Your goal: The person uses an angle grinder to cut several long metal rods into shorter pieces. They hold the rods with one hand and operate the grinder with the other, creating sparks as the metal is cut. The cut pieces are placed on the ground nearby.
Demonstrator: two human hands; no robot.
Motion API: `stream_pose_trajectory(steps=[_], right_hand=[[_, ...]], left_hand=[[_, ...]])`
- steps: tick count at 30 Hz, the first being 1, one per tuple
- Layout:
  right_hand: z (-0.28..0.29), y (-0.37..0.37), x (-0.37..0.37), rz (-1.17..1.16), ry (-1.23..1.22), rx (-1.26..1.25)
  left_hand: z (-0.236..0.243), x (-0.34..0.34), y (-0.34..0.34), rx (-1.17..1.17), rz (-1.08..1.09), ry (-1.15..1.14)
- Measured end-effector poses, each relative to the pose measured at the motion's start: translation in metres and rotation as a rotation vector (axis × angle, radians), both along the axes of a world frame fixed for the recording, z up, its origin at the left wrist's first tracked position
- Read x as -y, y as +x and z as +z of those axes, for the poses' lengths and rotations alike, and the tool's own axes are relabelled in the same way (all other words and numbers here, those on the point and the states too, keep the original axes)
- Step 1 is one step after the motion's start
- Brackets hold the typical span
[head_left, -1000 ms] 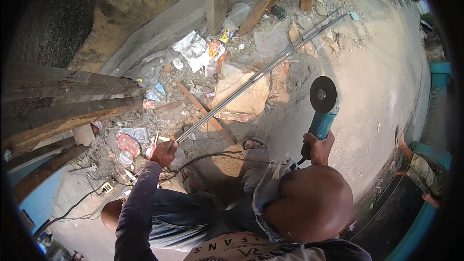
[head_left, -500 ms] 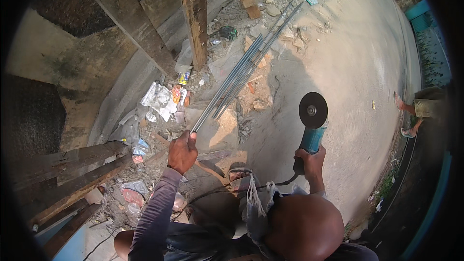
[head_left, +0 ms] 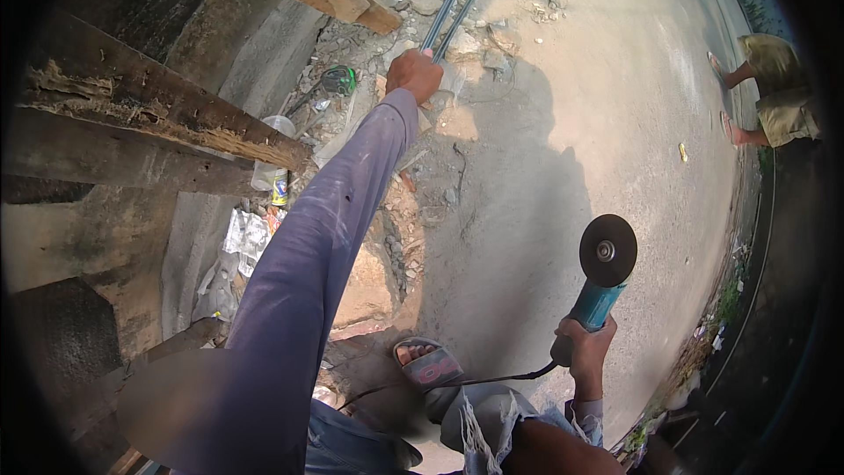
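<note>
Within right grip (head_left: pixel 587 345), one grinder (head_left: pixel 597 301); left grip (head_left: pixel 415 76), several rods (head_left: pixel 453 2).

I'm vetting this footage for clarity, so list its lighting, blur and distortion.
Head view: hard sunlight, with a broad shadow across the middle of the ground; head view: fisheye edges curve and fade to black; head view: a smear blurs the lower left, over part of the left sleeve; head view: the grinder looks fairly sharp.
</note>
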State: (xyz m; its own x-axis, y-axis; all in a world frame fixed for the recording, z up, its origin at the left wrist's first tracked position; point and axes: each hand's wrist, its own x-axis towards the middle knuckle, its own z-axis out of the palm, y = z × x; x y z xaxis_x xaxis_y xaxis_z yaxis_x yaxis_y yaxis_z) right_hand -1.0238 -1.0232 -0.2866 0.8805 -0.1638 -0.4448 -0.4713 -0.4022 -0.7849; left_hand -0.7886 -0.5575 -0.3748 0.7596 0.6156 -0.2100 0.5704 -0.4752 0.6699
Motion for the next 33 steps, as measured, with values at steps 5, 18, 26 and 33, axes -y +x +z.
stream_pose_trajectory(steps=[5,18,26,33], right_hand=[[0.003,-0.095,0.001,-0.092,0.012,-0.027],[0.001,-0.323,0.012,-0.238,0.014,-0.082],[0.001,-0.388,0.031,-0.301,-0.062,-0.099],[0.006,-0.396,0.029,-0.36,-0.052,-0.096]], left_hand=[[0.005,-0.047,-0.012,0.01,0.047,0.103],[-0.087,-0.084,-0.172,-0.014,-0.085,0.177],[-0.107,-0.027,-0.22,-0.007,0.108,0.343],[-0.122,-0.045,-0.231,-0.018,-0.059,0.178]])
